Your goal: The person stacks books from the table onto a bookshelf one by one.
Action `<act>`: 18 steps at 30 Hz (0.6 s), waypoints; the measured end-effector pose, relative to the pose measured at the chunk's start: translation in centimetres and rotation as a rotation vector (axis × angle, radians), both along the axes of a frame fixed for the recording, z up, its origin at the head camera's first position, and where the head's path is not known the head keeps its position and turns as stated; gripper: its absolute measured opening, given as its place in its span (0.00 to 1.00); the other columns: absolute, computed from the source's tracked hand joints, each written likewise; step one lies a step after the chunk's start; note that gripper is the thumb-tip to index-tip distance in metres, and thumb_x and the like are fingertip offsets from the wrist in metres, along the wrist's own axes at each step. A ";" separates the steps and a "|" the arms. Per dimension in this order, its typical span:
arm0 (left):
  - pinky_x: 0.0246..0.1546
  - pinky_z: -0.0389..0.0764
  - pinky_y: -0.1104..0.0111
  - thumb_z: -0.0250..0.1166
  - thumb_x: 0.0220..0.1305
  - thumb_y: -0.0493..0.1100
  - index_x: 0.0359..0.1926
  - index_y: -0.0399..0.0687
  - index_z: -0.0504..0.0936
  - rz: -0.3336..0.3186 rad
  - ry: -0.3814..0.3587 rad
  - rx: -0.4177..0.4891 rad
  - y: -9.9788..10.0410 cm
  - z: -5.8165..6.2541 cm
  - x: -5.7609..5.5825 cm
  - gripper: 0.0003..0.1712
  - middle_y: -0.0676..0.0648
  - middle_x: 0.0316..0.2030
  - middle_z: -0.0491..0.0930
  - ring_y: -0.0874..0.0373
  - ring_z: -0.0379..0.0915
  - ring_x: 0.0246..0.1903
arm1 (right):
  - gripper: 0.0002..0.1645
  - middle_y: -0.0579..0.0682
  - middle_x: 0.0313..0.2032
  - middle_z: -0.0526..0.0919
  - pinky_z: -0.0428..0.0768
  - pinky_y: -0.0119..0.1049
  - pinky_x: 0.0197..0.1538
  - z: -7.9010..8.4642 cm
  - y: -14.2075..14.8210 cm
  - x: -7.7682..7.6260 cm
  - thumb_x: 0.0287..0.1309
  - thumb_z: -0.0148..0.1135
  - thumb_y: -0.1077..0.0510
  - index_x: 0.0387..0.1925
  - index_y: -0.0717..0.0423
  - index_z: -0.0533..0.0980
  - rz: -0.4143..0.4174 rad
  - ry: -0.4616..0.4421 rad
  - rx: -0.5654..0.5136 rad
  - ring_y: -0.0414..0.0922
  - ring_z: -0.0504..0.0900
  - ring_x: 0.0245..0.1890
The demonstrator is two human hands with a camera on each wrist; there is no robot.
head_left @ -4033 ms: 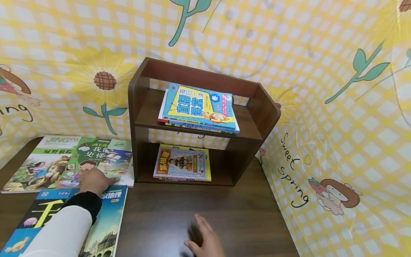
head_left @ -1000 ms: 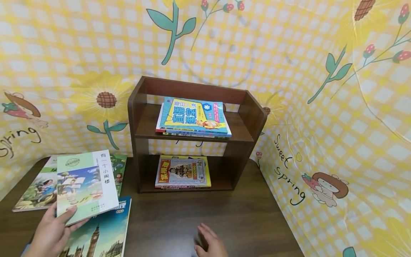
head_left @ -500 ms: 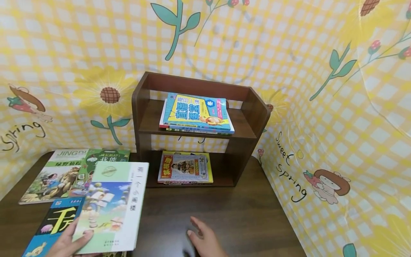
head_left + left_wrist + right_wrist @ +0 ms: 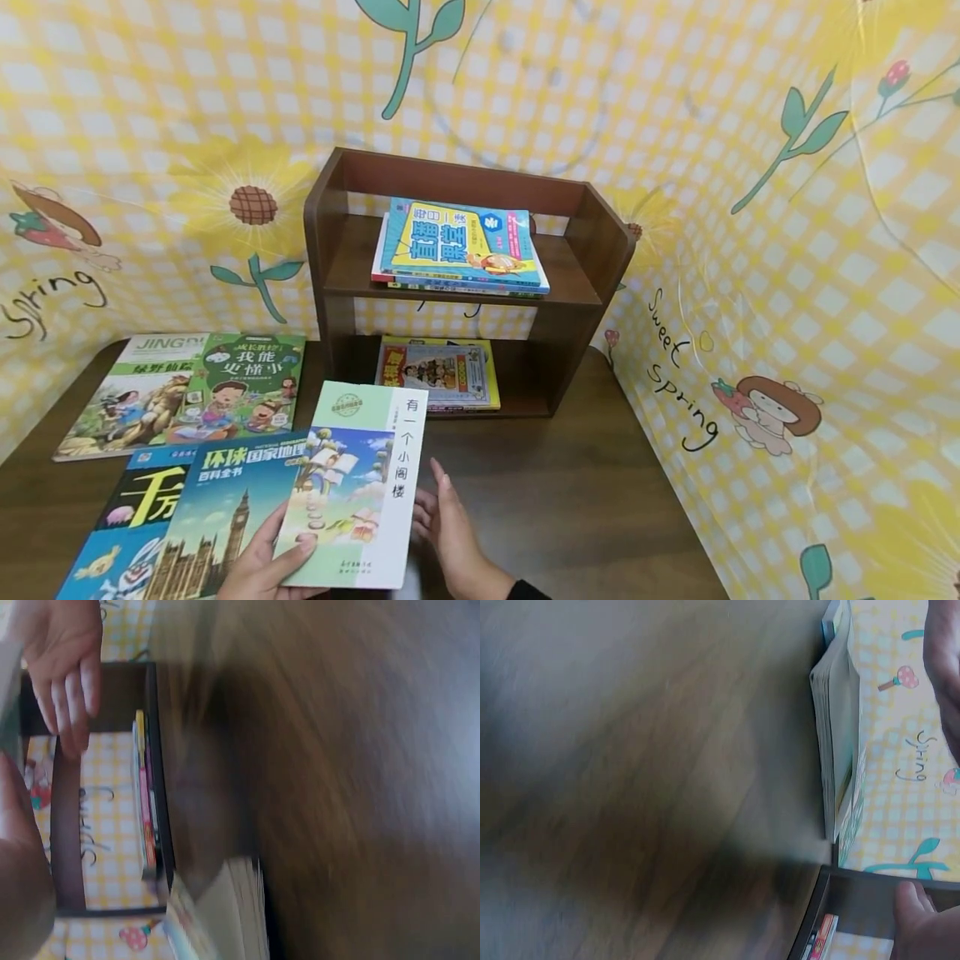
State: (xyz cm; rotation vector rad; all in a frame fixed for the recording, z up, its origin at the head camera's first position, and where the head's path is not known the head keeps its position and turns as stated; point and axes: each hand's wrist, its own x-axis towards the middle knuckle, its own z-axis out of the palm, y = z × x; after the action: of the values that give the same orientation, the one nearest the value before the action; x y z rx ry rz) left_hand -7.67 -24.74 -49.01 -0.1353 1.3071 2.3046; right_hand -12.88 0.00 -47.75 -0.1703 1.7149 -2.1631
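Observation:
In the head view, my left hand (image 4: 262,562) holds a light green and white book (image 4: 352,487) by its lower left corner, thumb on the front cover. The book is raised above the table, cover up, and overlaps part of a teal geography book (image 4: 206,508). My right hand (image 4: 456,533) is beside the book's right edge, fingers extended and holding nothing. In the left wrist view the right hand (image 4: 67,664) shows straight fingers in front of the shelf.
A brown two-tier shelf (image 4: 465,300) bears a blue-topped book stack (image 4: 461,242) above and a yellow-edged stack (image 4: 442,375) below. Left of it lie two green-and-white books (image 4: 240,383) and a blue-black book (image 4: 120,533). Patterned cloth (image 4: 735,208) lines the back and right.
My left hand picked up the light green book from the left group and carried it rightward, past the teal book. My right hand has moved slightly up and left, close to the book's edge.

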 end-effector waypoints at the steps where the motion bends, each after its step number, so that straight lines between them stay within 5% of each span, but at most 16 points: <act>1: 0.50 0.79 0.50 0.52 0.74 0.42 0.70 0.62 0.13 0.023 -0.009 -0.005 0.4 0.0 -0.1 0.54 0.56 0.45 0.80 0.50 0.82 0.46 | 0.40 0.68 0.64 0.68 0.67 0.52 0.65 0.1 -0.2 0.1 0.75 0.24 0.39 0.75 0.61 0.36 -0.006 -0.012 -0.009 0.59 0.70 0.63; 6: 0.49 0.79 0.48 0.53 0.74 0.41 0.74 0.59 0.23 0.181 -0.070 -0.107 2.0 -0.3 -0.1 0.49 0.57 0.42 0.78 0.51 0.82 0.43 | 0.41 0.68 0.64 0.67 0.72 0.50 0.60 0.1 -1.1 0.8 0.74 0.38 0.46 0.76 0.57 0.36 -0.051 -0.023 0.032 0.58 0.71 0.61; 12: 0.45 0.80 0.45 0.53 0.73 0.38 0.76 0.54 0.36 0.370 -0.118 -0.205 4.0 -0.8 0.0 0.42 0.52 0.42 0.76 0.48 0.82 0.40 | 0.42 0.68 0.62 0.69 0.78 0.36 0.53 -0.8 -1.8 1.6 0.68 0.49 0.61 0.74 0.66 0.41 -0.056 0.008 -0.025 0.52 0.77 0.54; 18: 0.46 0.80 0.46 0.56 0.71 0.37 0.60 0.67 0.58 0.448 -0.133 -0.197 5.3 -1.6 0.4 0.26 0.51 0.46 0.71 0.50 0.82 0.40 | 0.38 0.65 0.60 0.71 0.80 0.30 0.47 -1.7 -2.0 1.9 0.66 0.51 0.65 0.72 0.70 0.48 -0.070 0.074 0.040 0.48 0.79 0.50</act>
State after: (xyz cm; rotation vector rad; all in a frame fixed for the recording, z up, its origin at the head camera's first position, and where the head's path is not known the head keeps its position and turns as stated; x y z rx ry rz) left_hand -7.22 -19.43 -50.58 -0.6988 1.5552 2.4599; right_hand -10.97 -1.99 -49.44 -0.1849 1.8299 -2.1954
